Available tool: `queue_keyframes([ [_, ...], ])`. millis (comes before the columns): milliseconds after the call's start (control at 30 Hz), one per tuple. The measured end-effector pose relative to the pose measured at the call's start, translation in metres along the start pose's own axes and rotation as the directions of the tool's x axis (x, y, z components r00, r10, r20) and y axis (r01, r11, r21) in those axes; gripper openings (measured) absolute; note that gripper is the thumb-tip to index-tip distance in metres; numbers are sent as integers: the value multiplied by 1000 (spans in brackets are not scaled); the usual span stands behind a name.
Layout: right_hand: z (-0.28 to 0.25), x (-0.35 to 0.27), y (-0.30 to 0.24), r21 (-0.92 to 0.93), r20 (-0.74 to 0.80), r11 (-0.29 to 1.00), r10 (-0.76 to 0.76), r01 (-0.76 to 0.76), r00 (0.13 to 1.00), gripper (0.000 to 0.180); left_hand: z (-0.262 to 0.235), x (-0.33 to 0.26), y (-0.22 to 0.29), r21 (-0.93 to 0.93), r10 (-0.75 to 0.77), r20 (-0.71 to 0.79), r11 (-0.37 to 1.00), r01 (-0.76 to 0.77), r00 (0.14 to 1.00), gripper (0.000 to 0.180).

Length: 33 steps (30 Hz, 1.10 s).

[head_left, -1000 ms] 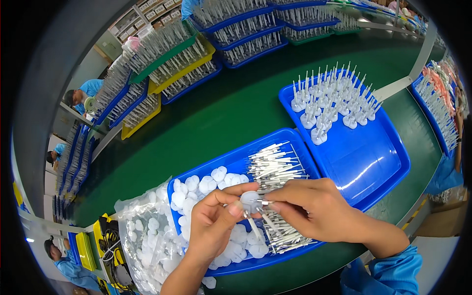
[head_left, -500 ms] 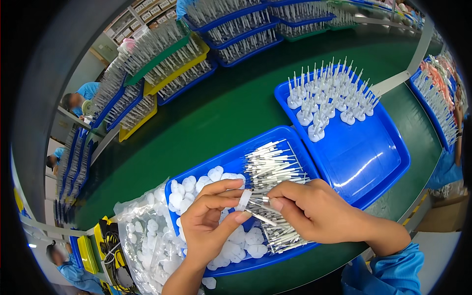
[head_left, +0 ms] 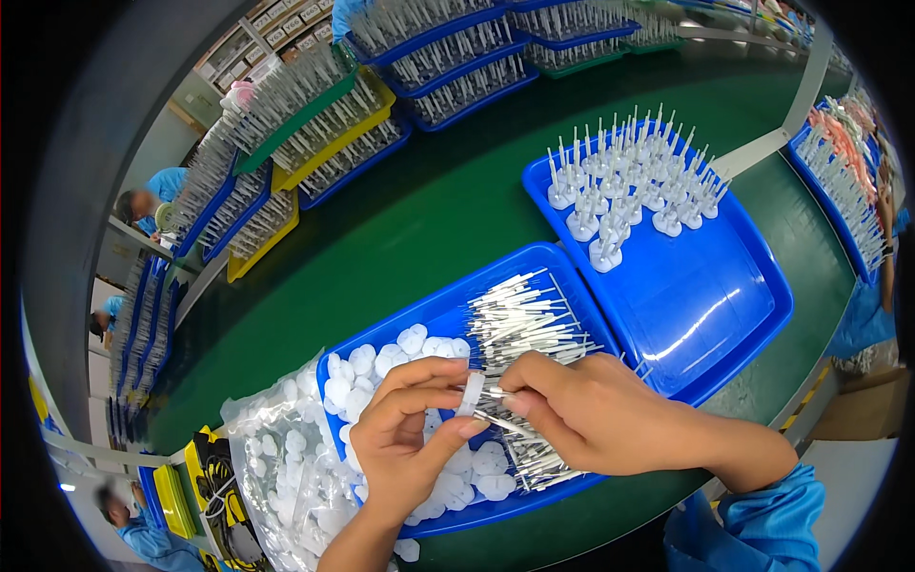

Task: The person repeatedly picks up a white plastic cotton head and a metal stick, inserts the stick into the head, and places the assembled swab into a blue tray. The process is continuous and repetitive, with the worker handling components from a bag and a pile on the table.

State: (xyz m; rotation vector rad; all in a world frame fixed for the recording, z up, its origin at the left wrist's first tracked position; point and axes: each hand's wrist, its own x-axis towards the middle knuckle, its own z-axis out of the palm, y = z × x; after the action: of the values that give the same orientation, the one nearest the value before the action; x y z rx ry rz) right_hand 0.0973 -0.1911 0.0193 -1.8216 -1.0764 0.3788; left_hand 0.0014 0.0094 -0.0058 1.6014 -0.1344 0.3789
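My left hand (head_left: 400,448) pinches a white scalloped plastic base (head_left: 471,393) on edge between thumb and fingers. A thin white rod (head_left: 507,423) slants from it toward the lower right. From the right, my right hand (head_left: 600,415) pinches another thin rod (head_left: 495,392), its tip at the base; whether it sits inside, I cannot tell. Both hands are over a blue tray (head_left: 410,312). Loose white bases (head_left: 364,359) lie in its left part and a heap of white rods (head_left: 524,310) in its right part.
A second blue tray (head_left: 705,305) at the right bears upright rods on bases (head_left: 610,243). A plastic bag (head_left: 286,467) of bases lies at the left beside black cables (head_left: 224,500). Stacked trays (head_left: 315,143) of rods line the green table's (head_left: 400,210) far side. Other people sit leftward.
My right hand has moved slightly left, bringing its rod up to the base. My left hand still holds the base in nearly the same place. The whole view has shifted slightly.
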Motion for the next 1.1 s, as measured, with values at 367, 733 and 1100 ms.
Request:
queue_keyframes([
  [367,4,-1,4,-34,-55,999,-28,26,998,18,1,1,1,-186,-73,59,979,83,996,25],
  [733,5,-6,1,0,-64,1000,19,-19,998,12,-7,-2,-5,-243,-104,118,961,130,988,24],
  [1100,20,-8,5,-173,-183,980,-127,95,975,13,-3,-4,-3,-19,-14,104,1000,16,994,32],
])
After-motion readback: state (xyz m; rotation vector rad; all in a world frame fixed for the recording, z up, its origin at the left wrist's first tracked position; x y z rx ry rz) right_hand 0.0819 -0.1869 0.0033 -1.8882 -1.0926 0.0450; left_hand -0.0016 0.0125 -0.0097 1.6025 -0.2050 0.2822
